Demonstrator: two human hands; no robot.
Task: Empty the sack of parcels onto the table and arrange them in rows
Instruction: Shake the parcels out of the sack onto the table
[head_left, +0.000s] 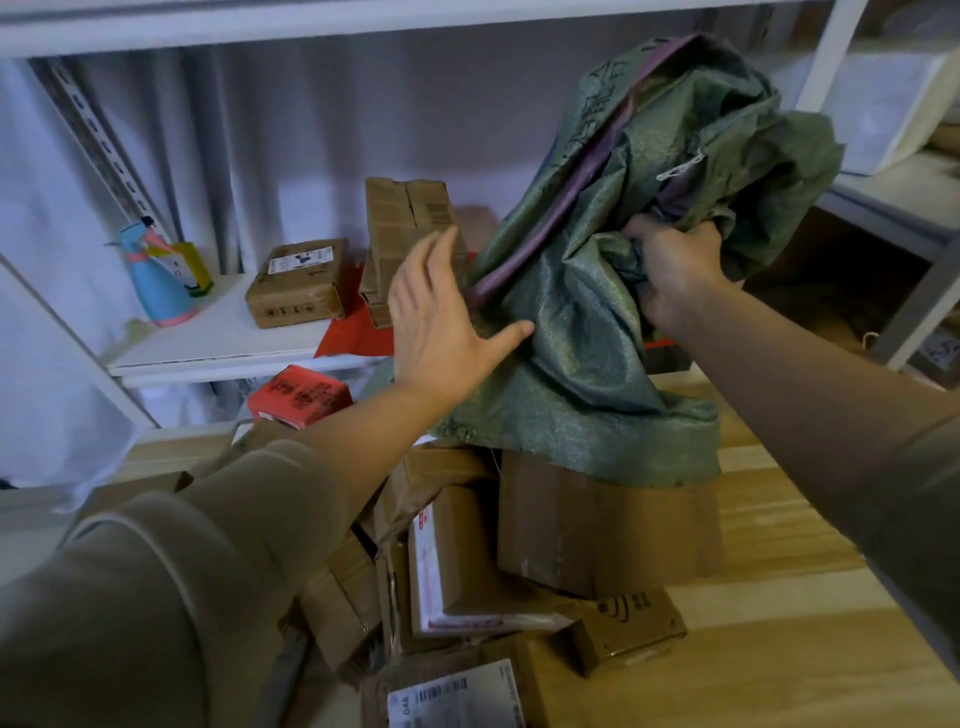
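Observation:
A green woven sack (597, 322) is lifted above the wooden table (779, 649), its open hem draped over a heap of brown cardboard parcels (571, 525). My right hand (675, 270) grips a bunched fold of the sack high up. My left hand (441, 327) is spread, fingers straight, with the thumb touching the sack's left side. Several parcels lie tumbled below, one with a white label (452, 696) at the near edge. A red parcel (298, 395) sits at the heap's far left.
A white shelf (218, 338) behind the table carries a brown box (296, 283), a taller upright box (410, 228) and a blue spray bottle (156, 275). More white shelving (893, 187) stands at the right. Bare wood shows on the table's right side.

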